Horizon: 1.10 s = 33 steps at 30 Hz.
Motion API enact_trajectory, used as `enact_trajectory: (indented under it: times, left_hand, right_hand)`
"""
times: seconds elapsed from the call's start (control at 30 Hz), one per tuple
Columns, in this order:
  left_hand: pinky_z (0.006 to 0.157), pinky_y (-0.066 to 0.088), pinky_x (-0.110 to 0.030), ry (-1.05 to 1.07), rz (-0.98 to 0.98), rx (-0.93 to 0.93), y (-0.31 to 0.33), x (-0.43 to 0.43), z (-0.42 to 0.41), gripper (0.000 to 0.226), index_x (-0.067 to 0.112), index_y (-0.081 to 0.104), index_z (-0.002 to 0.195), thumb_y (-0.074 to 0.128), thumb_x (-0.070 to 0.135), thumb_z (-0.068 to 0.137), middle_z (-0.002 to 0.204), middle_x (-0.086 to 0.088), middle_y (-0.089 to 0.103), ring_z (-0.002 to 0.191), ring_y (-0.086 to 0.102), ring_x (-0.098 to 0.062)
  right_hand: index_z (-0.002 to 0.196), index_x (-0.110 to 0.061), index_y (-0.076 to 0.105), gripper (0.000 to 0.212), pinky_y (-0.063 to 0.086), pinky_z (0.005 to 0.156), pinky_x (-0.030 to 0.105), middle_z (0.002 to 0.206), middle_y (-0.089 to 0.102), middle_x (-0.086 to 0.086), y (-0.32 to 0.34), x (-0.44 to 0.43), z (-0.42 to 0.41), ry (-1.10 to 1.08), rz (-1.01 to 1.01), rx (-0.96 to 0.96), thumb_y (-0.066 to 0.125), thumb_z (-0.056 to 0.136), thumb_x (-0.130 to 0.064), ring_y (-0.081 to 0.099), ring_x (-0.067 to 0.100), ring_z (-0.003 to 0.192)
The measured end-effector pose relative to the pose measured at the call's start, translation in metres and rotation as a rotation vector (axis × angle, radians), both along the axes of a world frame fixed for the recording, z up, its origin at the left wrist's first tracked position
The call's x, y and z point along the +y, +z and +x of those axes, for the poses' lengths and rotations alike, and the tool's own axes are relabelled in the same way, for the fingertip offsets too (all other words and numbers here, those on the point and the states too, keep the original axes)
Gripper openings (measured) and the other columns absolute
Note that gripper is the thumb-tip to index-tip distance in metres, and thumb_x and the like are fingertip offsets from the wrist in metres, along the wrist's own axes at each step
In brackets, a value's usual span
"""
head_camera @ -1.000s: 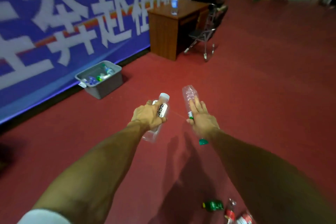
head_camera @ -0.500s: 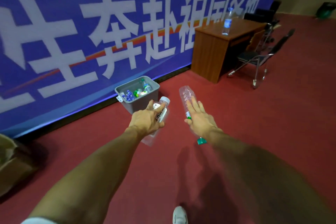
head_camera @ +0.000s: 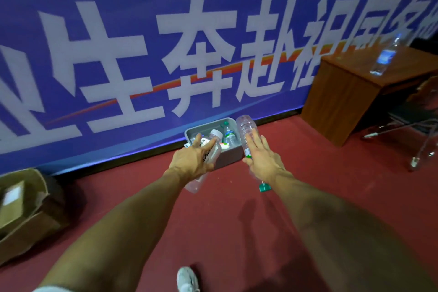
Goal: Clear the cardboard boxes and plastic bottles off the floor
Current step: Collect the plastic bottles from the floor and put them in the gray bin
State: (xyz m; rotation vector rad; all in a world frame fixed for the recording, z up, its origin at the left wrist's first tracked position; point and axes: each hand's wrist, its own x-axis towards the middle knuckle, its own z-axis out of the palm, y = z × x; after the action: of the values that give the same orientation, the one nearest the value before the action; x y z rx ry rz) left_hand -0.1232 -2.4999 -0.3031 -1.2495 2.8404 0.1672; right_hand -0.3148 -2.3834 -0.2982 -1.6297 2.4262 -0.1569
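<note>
Grasps white-capped bottle (head_camera: pixel 213 147) with fingers of left hand (head_camera: pixel 191 161), clasps green-capped bottle (head_camera: pixel 246 128) cap-down in right hand (head_camera: pixel 263 161) fingers, near grey bin (head_camera: pixel 231 158).

White sleeve hem (head_camera: pixel 48 289) and white sneaker (head_camera: pixel 187 280)

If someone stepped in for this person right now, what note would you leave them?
The left hand holds a white-capped bottle; the right hand holds a green-capped bottle, cap down.
The grey bin by the banner, just ahead, already contains bottles.
Left to do: drop both in, then clear the cardboard box on the floor at left.
</note>
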Motion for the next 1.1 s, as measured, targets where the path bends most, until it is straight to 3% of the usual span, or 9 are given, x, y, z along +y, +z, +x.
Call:
enact_trajectory:
  times: [0.33,0.97,1.1]
  left_hand:
    - [0.086,0.051,-0.04,0.016,0.009,-0.029,-0.006,-0.224,-0.065,0.077,0.048,0.006,0.156,0.051,0.061,0.095,0.168,-0.003,0.002,0.124,0.058,-0.032]
    - [0.095,0.05,-0.044,0.171,0.17,-0.011,-0.04,-0.488,-0.254,0.079,0.046,0.011,0.156,0.053,0.065,0.092,0.166,-0.001,0.014,0.13,0.052,-0.034]
    - [0.094,0.048,-0.042,0.175,0.173,-0.015,-0.035,-0.524,-0.274,0.077,0.042,0.013,0.157,0.052,0.062,0.094,0.162,-0.004,0.021,0.125,0.055,-0.034]
  right_hand:
    - [0.16,-0.022,-0.003,0.076,0.032,0.115,0.044,0.165,-0.022,-0.005,-0.015,-0.219,-0.065,0.016,-0.016,-0.017,0.047,0.104,-0.033,-0.006,0.022,0.154]
    - [0.161,-0.022,-0.003,0.076,0.026,0.119,0.048,0.166,-0.019,-0.002,-0.044,-0.503,-0.253,0.043,0.056,-0.133,0.046,0.105,-0.038,-0.003,0.023,0.154]
    - [0.161,-0.021,0.001,0.076,0.032,0.116,0.047,0.166,-0.016,-0.002,-0.044,-0.544,-0.267,0.068,0.036,-0.14,0.048,0.104,-0.039,0.001,0.022,0.154]
